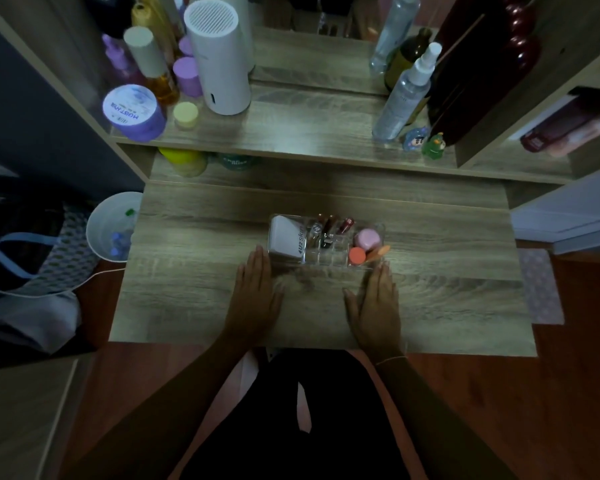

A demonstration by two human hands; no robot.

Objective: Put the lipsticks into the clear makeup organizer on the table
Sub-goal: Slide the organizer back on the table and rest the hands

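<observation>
The clear makeup organizer [378, 227] stands at the middle of the wooden table [194, 244]. Several lipsticks [329, 225] stand upright in its small middle slots, among them a dark red one [345, 226]. A white box [286, 239] fills its left section; a pink round compact [367, 238] and an orange sponge [357, 256] sit in its right section. My left hand [255, 294] lies flat on the table just in front of the organizer's left corner, fingers apart, empty. My right hand [378, 303] lies flat before the right corner, also empty.
A raised shelf [291, 133] behind holds a white cylinder device [219, 60], purple jars [134, 112], spray bottles [404, 95] and small figurines [425, 140]. A white bin [104, 230] stands left of the table, a bag [25, 258] beside it. My lap is below the table edge.
</observation>
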